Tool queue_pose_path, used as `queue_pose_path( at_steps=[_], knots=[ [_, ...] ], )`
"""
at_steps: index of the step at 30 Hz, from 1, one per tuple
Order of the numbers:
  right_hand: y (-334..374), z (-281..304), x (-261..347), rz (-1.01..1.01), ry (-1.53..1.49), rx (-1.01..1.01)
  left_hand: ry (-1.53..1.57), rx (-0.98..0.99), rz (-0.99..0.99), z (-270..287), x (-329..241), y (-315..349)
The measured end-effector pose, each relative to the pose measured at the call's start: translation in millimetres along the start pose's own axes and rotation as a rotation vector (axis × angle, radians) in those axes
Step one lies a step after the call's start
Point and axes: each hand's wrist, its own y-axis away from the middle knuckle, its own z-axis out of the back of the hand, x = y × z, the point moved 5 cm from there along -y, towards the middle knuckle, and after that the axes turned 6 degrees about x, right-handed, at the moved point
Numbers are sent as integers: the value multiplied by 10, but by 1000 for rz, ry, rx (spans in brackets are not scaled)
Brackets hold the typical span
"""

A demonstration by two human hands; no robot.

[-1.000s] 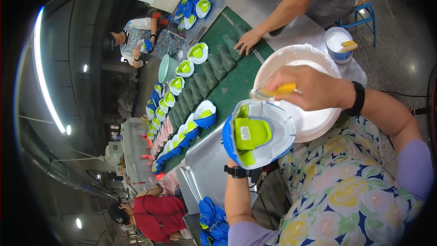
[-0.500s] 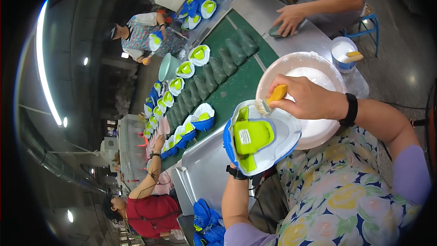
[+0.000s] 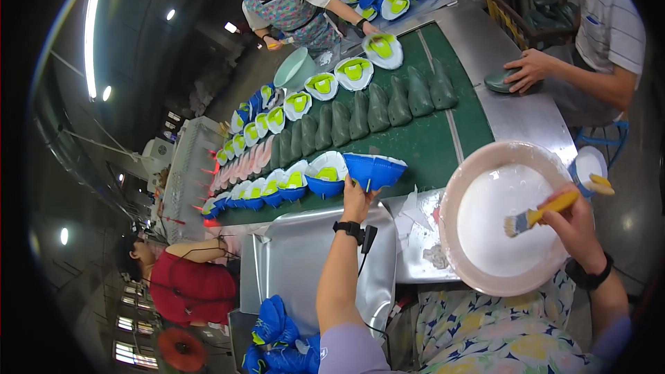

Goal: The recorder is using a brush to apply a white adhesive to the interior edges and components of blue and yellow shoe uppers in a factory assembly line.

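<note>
My left hand [image 3: 357,197] reaches forward and grips a blue shoe upper [image 3: 374,169], holding it at the near edge of the green conveyor belt [image 3: 415,138], at the end of a row of blue uppers with yellow-green insoles [image 3: 277,187]. My right hand [image 3: 571,225] holds a brush with a yellow handle [image 3: 537,215], its bristles over the white glue in a large pink basin [image 3: 506,218].
Dark green shoe lasts [image 3: 374,107] stand in a row on the belt. A person in a white shirt [image 3: 603,34] sits at the right with a hand on a last. Another person [image 3: 291,3] works at the far end, one in red [image 3: 183,280] at the left. Blue uppers [image 3: 277,336] are piled below me.
My left hand has carried the blue upper from in front of my chest out to the belt. My right hand has moved the brush off the upper and over the basin.
</note>
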Motion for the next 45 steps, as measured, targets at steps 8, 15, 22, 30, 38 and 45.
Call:
queue_pose_path(
  at_steps=[8,15,22,30,38,45],
  knots=[
    [80,40,-33,-118,33,-51,-322,-399,100,727,132,-520],
    [82,313,-116,-48,304,68,-286,-230,-25,791,-1150,995],
    [-50,-15,-101,-343,-176,-109,-589,-356,389,1365,-1308,3694],
    [157,-85,-124,19,126,279,-1655,-475,926,1619,479,4497],
    [420,-38,-49,-27,-37,195,-520,-542,195,1755,-613,3821],
    [269,-346,20,2,-62,213,183,-263,-84,895,-71,2939]
  ],
)
